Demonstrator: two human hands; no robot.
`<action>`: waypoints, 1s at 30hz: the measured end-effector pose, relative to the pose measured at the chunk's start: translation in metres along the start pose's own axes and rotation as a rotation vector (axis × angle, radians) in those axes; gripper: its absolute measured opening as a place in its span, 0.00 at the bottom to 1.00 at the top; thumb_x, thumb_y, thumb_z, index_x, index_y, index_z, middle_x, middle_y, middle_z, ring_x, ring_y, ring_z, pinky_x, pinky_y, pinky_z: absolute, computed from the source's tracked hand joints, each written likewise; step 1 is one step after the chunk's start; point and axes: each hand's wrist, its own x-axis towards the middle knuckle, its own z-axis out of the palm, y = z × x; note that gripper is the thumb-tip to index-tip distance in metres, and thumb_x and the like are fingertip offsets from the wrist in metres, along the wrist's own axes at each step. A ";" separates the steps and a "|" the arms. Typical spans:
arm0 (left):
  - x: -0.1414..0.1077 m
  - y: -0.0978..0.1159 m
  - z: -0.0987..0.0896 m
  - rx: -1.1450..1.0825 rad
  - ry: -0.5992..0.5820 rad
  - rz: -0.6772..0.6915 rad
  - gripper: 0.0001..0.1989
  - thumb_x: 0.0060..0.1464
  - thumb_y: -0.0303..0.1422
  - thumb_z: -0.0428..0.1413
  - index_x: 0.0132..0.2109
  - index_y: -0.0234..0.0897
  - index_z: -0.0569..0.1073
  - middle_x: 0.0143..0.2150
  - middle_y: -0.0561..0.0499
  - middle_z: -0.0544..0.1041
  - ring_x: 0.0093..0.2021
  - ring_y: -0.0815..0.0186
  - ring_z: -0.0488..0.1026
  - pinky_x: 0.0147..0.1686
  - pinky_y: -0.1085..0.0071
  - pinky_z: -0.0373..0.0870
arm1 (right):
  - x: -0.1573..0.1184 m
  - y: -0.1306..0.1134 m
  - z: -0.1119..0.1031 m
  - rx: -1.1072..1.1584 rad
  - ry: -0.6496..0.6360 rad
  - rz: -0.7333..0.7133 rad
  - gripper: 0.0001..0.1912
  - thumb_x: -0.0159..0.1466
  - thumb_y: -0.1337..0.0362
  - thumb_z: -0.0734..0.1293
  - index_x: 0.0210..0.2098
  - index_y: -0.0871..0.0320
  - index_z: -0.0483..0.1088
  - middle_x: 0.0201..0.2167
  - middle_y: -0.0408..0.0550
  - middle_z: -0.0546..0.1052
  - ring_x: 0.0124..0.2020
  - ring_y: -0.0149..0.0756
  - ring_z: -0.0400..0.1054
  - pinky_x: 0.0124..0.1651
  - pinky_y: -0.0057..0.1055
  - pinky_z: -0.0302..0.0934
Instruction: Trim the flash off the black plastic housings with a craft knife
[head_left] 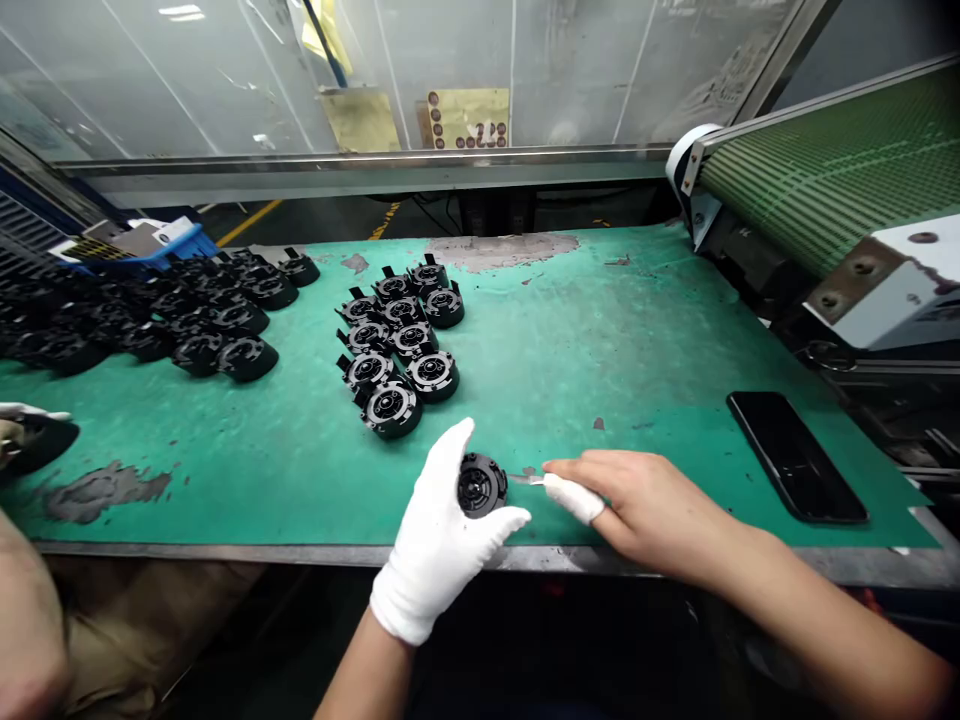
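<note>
My left hand (439,530), in a white glove, is closed around a round black plastic part (482,486), with the thumb below it and the fingers on its far side. The part's ringed face with a central hub points up, near the table's front edge. My right hand (645,500) is bare except for a white cover on the thumb. Between thumb and index finger it pinches a small thin metal blade (528,480), whose tip points left at the part's right rim. Whether the tip touches the rim, I cannot tell. The blade's rear end is hidden in the fingers.
Several similar black parts (405,340) stand grouped beyond my left hand on the green mat (555,350). Many more parts (187,310) crowd the left. A black phone (795,455) lies right, below a green conveyor belt (840,160). Another person's gloved hand (15,425) is far left.
</note>
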 end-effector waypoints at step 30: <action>-0.009 0.007 0.006 0.014 0.105 -0.059 0.49 0.48 0.51 0.66 0.70 0.42 0.54 0.70 0.41 0.62 0.69 0.50 0.60 0.68 0.50 0.60 | -0.015 0.008 0.022 0.107 0.032 0.025 0.22 0.71 0.66 0.57 0.62 0.51 0.69 0.52 0.47 0.79 0.49 0.40 0.75 0.50 0.36 0.68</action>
